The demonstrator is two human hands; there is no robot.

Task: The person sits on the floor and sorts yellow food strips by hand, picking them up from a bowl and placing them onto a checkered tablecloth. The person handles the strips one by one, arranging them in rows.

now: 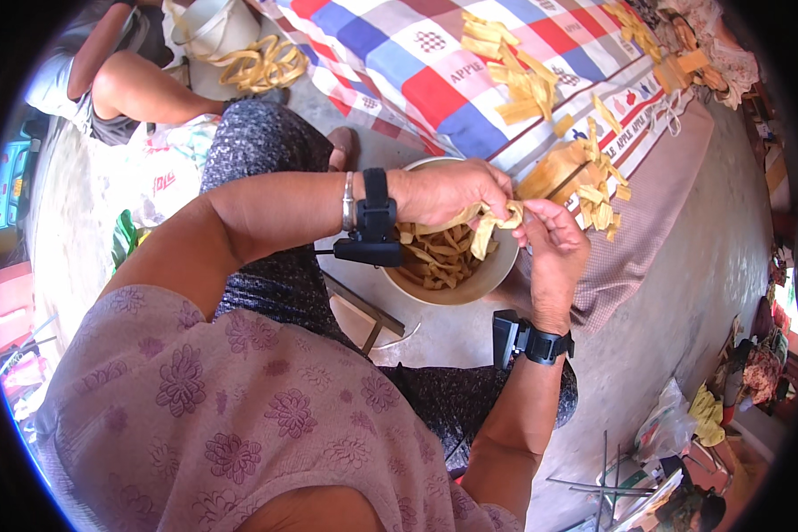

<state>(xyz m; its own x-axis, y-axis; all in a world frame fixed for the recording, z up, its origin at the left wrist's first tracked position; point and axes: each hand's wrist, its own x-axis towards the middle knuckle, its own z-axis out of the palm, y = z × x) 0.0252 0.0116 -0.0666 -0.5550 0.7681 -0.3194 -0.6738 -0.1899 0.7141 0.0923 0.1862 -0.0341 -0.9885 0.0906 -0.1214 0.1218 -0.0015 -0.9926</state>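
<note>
A pale yellow flat strip (pixel 484 236) of pliable material is bent into a small loop between my two hands. My left hand (pixel 455 189) reaches over a white bucket and grips the strip near the loop. On the loop's other side, the fingertips of my right hand (pixel 555 233) pinch it. Below the hands, the round white bucket (pixel 462 297) stands between my knees. Darker yellow-brown strips (pixel 442 263) fill its visible inside. Both wrists wear black strapped devices.
A checked cloth (pixel 399 66) covers a table ahead, bearing loose strips (pixel 522 80) and a wooden board (pixel 558 173). Another person (pixel 139 86) sits at left by a white bucket (pixel 223 30) and coiled strips (pixel 263 63). A person's hands (pixel 695 63) work at far right. Bags (pixel 665 422) lie lower right.
</note>
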